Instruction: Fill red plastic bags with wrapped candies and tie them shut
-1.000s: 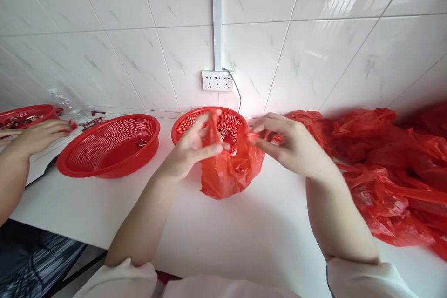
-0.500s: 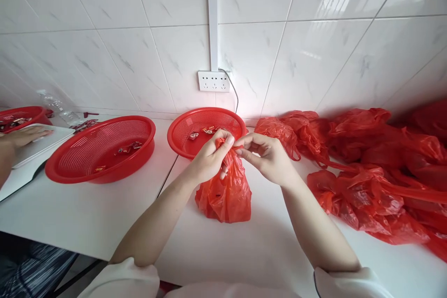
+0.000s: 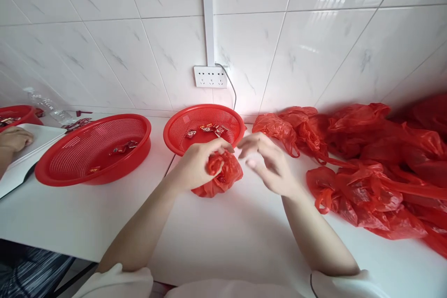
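Now the right hand (image 3: 266,164) has let go, fingers spread; the left hand (image 3: 197,166) stays clamped on the bag (image 3: 226,178), squashed onto the counter (image 3: 87,216), seemingly tied.

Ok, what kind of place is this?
Likely a small hand-packing bench: red mesh baskets with wrapped sweets, a heap of red plastic bags, a white table against a tiled wall.

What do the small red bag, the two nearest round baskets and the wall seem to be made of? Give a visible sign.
Bag, gripped by the left hand: thin plastic film, seemingly; crumpled, glossy.
Large basket and small basket: rigid moulded plastic, likely; uniform red, fine mesh holes.
Wall: glazed tile, probably ceramic; grout lines, window reflection.
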Motion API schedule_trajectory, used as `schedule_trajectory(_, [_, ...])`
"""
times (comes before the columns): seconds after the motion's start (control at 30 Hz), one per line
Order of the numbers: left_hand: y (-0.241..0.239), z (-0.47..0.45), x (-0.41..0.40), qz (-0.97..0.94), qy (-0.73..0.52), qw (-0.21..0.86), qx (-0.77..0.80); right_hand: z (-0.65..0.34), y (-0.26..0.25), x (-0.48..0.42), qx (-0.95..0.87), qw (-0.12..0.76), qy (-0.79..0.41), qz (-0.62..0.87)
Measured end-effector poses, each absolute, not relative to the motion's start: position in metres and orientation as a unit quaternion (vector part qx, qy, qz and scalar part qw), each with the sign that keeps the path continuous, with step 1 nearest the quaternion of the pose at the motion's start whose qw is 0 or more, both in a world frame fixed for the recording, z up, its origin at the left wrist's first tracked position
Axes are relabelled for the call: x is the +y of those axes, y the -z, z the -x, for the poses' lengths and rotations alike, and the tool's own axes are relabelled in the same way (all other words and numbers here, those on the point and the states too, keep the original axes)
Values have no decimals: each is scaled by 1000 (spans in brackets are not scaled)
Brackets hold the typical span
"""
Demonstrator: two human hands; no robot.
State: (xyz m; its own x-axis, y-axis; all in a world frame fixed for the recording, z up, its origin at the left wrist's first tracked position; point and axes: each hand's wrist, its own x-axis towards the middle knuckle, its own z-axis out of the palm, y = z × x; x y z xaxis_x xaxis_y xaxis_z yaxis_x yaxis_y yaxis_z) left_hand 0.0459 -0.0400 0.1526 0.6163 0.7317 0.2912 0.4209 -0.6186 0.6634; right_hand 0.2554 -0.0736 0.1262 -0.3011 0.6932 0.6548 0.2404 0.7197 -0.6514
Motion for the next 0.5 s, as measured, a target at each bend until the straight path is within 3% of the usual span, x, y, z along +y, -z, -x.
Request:
schedule_trajectory(0.1, [-140, -46, -43, -888, -318, -20, 331, -247, -112, -55, -695, 514, -379, 330])
schedule_trajectory(0.17, [-127, -46, -42, -881, -350, -118, 294, -242, -102, -45, -687, 465, -467, 307])
schedule_trajectory(0.3, [-106, -39, -41, -880, -386, -97, 259, -240, -90, -36, -696, 440, -498, 271])
schedule_trajectory(0.5, [-97, -19, -44, -827, -476, -5, 299, -251, -94, -35, -676, 489, -414, 365])
